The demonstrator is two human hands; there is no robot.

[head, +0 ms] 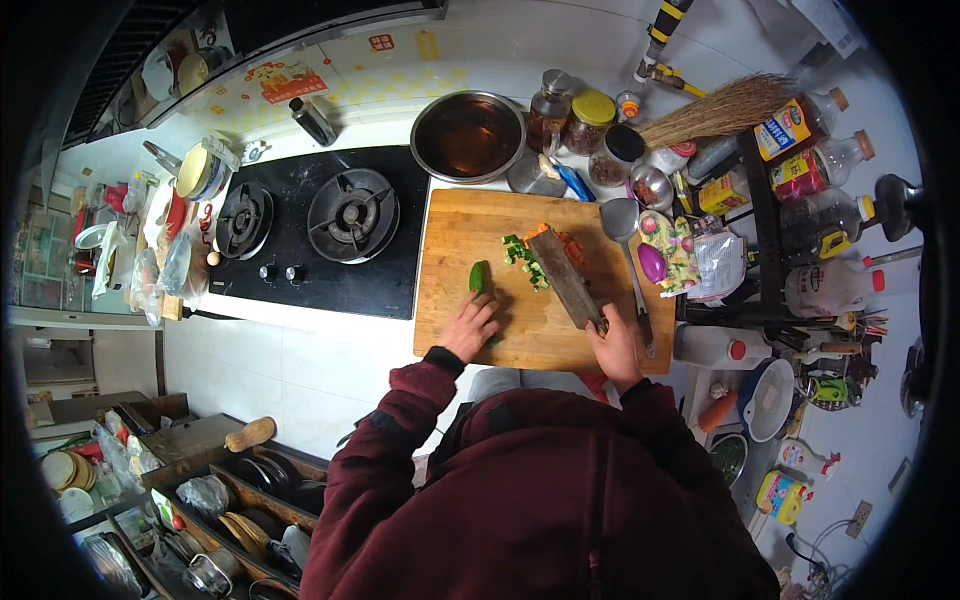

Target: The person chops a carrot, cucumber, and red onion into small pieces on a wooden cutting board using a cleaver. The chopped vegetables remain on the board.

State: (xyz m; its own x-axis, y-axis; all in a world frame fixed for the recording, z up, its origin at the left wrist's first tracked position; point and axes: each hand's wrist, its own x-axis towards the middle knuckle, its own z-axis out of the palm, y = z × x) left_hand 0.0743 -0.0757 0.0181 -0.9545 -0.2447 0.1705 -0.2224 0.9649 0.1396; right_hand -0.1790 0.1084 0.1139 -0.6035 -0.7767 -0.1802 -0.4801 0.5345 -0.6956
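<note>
On a wooden cutting board (499, 211) before me, my left hand (466, 324) curls its fingers over a green cucumber piece (478, 277). A bit of green also shows beside that hand. My right hand (616, 346) grips the handle of a cleaver (564, 279), its broad dark blade slanting up to the left. Diced green cucumber (517, 250) lies left of the blade. Diced orange carrot (573, 249) sits at the blade's far end and right side, partly hidden by it. A metal wok spatula (619, 219) rests along the board's right side.
Left of the board is a black gas hob (292, 225). A steel basin (469, 137) of dark liquid stands behind the board, beside lidded jars (592, 120). A patterned cloth (670, 247), a purple item (652, 262) and a rack of bottles (769, 225) crowd the right.
</note>
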